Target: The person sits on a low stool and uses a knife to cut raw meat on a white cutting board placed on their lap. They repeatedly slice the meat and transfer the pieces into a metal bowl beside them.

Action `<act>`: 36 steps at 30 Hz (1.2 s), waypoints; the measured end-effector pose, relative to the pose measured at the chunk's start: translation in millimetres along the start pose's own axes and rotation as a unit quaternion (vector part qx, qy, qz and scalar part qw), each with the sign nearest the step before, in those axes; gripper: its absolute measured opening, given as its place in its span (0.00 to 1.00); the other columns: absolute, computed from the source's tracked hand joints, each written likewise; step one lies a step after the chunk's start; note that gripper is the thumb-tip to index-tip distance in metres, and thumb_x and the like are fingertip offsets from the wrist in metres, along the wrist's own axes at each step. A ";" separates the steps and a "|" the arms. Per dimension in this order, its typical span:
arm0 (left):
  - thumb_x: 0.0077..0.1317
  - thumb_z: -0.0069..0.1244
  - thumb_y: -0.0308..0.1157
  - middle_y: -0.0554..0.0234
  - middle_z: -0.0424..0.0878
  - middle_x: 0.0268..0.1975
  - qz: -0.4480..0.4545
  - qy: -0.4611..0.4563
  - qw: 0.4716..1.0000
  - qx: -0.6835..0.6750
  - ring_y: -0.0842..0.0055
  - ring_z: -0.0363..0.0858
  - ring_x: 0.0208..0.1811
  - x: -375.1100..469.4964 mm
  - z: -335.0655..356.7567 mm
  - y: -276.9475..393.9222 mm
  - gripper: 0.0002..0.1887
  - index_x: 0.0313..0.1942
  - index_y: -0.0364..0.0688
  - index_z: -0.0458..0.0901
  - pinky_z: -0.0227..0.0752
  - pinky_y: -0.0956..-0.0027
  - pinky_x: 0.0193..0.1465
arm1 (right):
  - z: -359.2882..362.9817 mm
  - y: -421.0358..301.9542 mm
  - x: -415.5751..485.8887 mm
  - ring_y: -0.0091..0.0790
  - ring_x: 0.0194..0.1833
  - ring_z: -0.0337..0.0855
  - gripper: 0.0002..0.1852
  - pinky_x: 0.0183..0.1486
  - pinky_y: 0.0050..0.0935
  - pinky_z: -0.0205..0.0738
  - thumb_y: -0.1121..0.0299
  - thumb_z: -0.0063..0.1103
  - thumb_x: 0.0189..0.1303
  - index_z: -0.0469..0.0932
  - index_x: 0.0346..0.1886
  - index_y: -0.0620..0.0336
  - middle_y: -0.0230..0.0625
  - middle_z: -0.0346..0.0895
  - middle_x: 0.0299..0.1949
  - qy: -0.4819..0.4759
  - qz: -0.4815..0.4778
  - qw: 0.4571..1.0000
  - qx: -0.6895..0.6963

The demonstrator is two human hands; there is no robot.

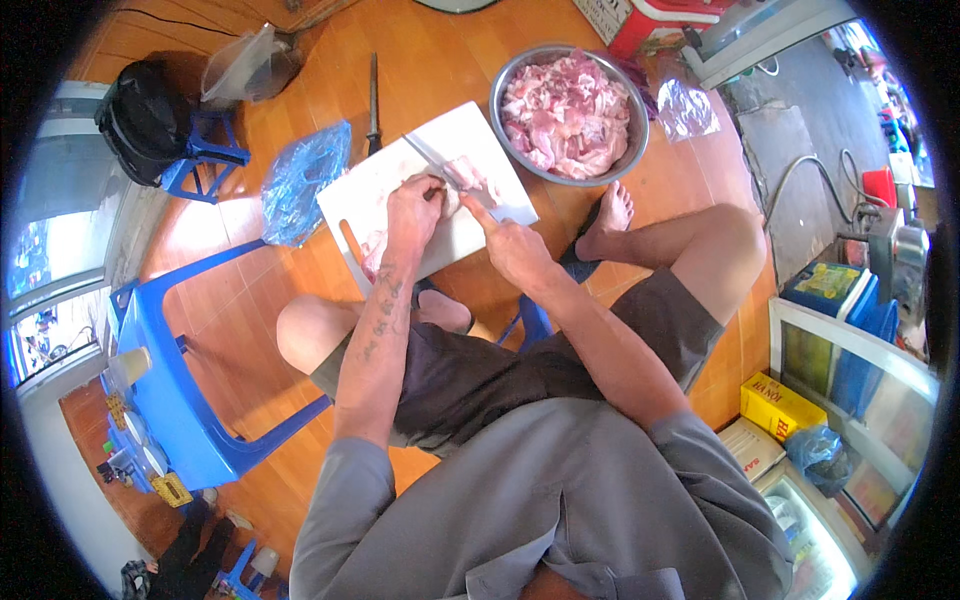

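Observation:
A white plastic cutting board [442, 244] lies tilted on the floor before me. My right hand [517, 251] grips a knife, its index finger stretched along the blade [433, 156]. Bent fingers of my left hand [415, 210] hold down a piece of raw meat [450, 201] beside the blade. Cut meat [469, 172] lies just past the knife. Another raw piece [373, 251] rests near the board's handle slot, partly hidden by my left wrist. Beyond the board's right corner, a steel bowl [643, 142] is heaped with raw meat pieces [566, 112].
A sharpening steel [373, 97] touches or nearly touches the board's far edge. Left of the board is a crumpled blue plastic bag [307, 184]. A blue plastic table [172, 375] stands at left, a black bag [142, 120] on a blue stool [217, 154] beyond. Foil [686, 109] lies right of the bowl.

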State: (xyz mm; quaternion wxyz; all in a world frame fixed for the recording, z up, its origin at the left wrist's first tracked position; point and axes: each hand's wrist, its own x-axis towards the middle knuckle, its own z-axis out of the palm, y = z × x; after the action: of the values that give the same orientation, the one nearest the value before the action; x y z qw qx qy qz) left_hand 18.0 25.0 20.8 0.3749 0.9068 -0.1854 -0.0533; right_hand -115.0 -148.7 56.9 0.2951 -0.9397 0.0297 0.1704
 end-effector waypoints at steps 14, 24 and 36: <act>0.63 0.64 0.29 0.41 0.93 0.45 -0.006 0.007 0.999 0.049 0.52 0.93 0.49 3.6 -9.4 13.6 0.12 0.45 0.33 0.92 0.86 0.57 0.57 | -10.2 13.9 -74.3 0.66 0.35 0.89 0.46 0.41 0.63 0.84 0.76 0.49 0.73 0.46 0.89 0.26 0.61 0.83 0.36 0.060 0.003 0.998 0.031; 0.64 0.61 0.27 0.47 0.92 0.45 0.027 0.014 0.999 0.034 0.49 0.89 0.48 2.7 -6.5 4.0 0.08 0.41 0.36 0.92 0.83 0.53 0.57 | -11.0 2.6 -59.8 0.69 0.36 0.88 0.46 0.41 0.64 0.83 0.77 0.50 0.73 0.47 0.89 0.31 0.63 0.83 0.35 0.014 -0.008 1.000 0.019; 0.64 0.62 0.26 0.49 0.93 0.44 -0.028 0.024 0.999 0.002 0.54 0.92 0.44 -2.7 0.9 8.3 0.07 0.41 0.36 0.92 0.85 0.58 0.56 | -3.1 12.5 -68.0 0.67 0.35 0.88 0.46 0.39 0.64 0.82 0.78 0.51 0.71 0.49 0.89 0.36 0.60 0.84 0.32 -0.032 0.015 0.999 0.020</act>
State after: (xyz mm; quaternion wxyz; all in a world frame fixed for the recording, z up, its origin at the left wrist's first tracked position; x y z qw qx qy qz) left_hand 12.9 20.0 25.9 0.3757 0.9133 -0.1516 -0.0418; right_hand -180.0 -163.8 75.4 0.3123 -0.9271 0.0376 0.2040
